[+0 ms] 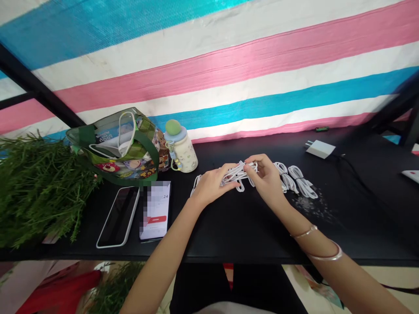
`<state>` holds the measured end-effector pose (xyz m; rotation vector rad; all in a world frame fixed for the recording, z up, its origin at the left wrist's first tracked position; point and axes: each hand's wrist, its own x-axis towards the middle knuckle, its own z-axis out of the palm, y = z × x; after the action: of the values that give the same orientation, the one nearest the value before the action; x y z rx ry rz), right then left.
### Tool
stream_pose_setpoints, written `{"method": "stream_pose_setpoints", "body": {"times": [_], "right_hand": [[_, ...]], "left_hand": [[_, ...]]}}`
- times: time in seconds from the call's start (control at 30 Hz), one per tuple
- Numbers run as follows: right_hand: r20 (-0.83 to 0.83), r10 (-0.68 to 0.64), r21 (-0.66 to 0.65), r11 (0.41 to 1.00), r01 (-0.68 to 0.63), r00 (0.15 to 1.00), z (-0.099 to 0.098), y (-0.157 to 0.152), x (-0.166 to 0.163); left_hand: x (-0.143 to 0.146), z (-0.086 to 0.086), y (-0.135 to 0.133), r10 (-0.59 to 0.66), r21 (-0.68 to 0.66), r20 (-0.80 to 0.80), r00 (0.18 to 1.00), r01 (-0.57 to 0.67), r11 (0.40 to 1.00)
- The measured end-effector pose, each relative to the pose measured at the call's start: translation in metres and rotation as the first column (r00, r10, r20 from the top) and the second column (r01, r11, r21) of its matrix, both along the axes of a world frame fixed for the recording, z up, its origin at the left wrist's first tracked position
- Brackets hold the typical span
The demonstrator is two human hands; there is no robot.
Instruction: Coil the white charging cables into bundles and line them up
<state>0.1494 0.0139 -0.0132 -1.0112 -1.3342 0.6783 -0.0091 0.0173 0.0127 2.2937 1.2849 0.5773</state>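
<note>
A coiled white cable [233,173] is stretched between my two hands, just above the black table. My left hand [211,186] grips its left part, thumb in front and fingers behind. At its right end, the thumb and fingers of my right hand [266,179] are pinched on the loops. A white loop [241,186] hangs below, and I cannot tell whether it belongs to the same cable. Right of my right hand lie bundled white cables [301,182] on the table. Another white cable [195,185] shows partly behind my left hand.
On the black table [235,235] stand a green patterned bag [131,163] and a bottle with a green-topped lid [185,152]. Two phones [119,218] lie front left, beside green foliage [39,187]. A white charger plug [321,149] sits back right. Striped sheeting hangs behind.
</note>
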Motion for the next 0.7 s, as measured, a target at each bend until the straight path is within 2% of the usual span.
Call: {"method": "stream_pose_setpoints", "body": {"times": [0.3, 0.57, 0.7], "right_hand": [[-0.021, -0.014, 0.010, 1.000, 0.014, 1.000, -0.0015, 0.0004, 0.0010], [0.156, -0.078, 0.099, 0.993, 0.063, 0.985, -0.0058, 0.0029, 0.0058], [0.157, -0.056, 0.100, 0.994, 0.041, 0.986, -0.0059, 0.0041, 0.0069]], "left_hand": [[0.0032, -0.0026, 0.0004, 0.070, 0.083, -0.110, 0.991, -0.061, 0.995], [0.0041, -0.0012, 0.0003, 0.156, 0.096, -0.115, 0.981, -0.145, 0.985], [0.0048, 0.0002, 0.0000, 0.160, 0.094, -0.099, 0.982, -0.151, 0.984]]}}
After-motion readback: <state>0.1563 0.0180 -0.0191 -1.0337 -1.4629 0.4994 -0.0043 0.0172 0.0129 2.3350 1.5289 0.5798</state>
